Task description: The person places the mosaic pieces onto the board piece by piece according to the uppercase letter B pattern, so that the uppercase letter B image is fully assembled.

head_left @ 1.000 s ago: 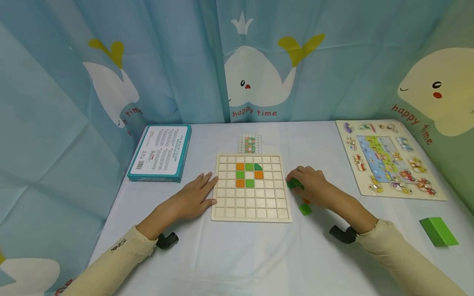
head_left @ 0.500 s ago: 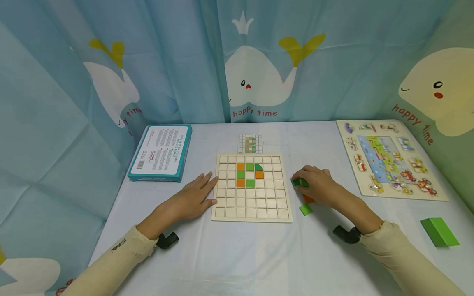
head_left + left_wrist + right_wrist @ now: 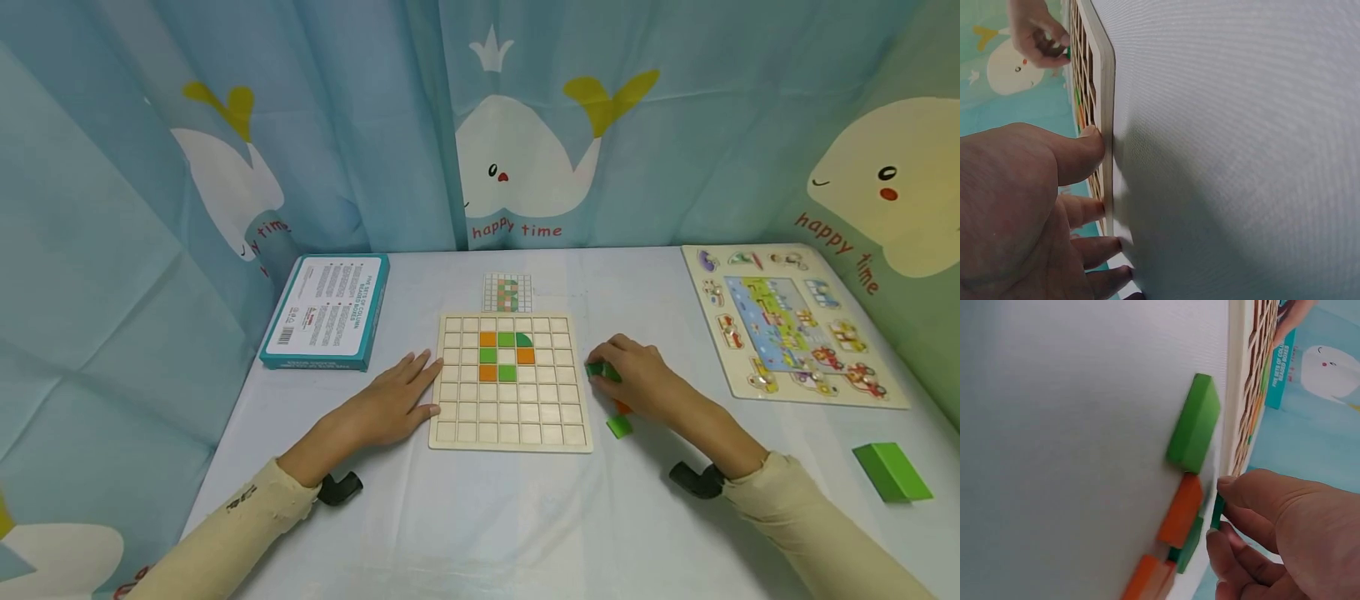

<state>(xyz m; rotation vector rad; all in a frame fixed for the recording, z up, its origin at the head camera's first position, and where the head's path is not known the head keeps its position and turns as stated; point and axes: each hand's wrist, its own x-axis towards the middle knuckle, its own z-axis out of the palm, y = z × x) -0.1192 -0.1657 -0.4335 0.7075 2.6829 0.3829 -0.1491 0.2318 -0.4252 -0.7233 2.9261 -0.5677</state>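
My left hand (image 3: 392,402) lies flat with fingers spread, its thumb and fingertips at the left edge of the wooden grid board (image 3: 487,435). Orange and green square tiles and a dark green quarter-round tile (image 3: 523,340) sit in the board's upper middle cells. To the right of the board, my right hand (image 3: 636,377) pinches a dark green tile (image 3: 1218,509) between thumb and fingers. Below that hand lie a light green block (image 3: 1194,428), an orange block (image 3: 1181,511) and another dark green piece (image 3: 1191,545), partly covered in the head view.
A small printed pattern card (image 3: 507,292) lies just behind the board. The teal box (image 3: 330,310) stands at the back left. A picture puzzle board (image 3: 787,325) lies at the back right, with a large green block (image 3: 891,472) nearer the front. Curtains enclose the table.
My right hand shifts a little to the right over the loose blocks, then slightly back left, fingers staying on the dark green tile. My left hand and the board stay in place.
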